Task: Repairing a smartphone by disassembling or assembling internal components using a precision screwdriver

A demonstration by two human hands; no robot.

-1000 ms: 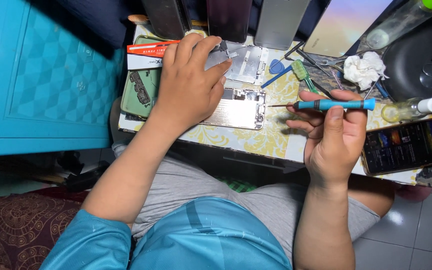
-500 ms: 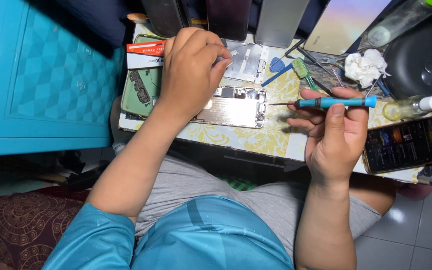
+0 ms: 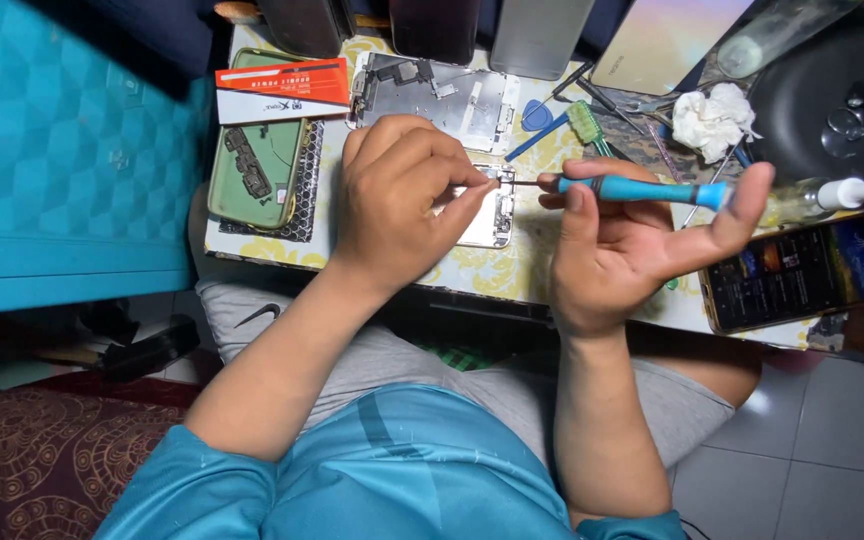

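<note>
Right hand (image 3: 632,250) grips blue screwdriver (image 3: 642,189), tip at left hand (image 3: 397,200) fingertips, pinched shut; pinched item too small to tell. Opened phone (image 3: 492,215) mostly hidden beneath. Vs 0.5 s ago: hands closer.

On the tabletop (image 3: 572,290) we see the opened phone (image 3: 492,210) under our hands, a metal frame (image 3: 432,90) behind it, a phone back (image 3: 257,165) left, a lit phone (image 3: 802,270) right.
</note>
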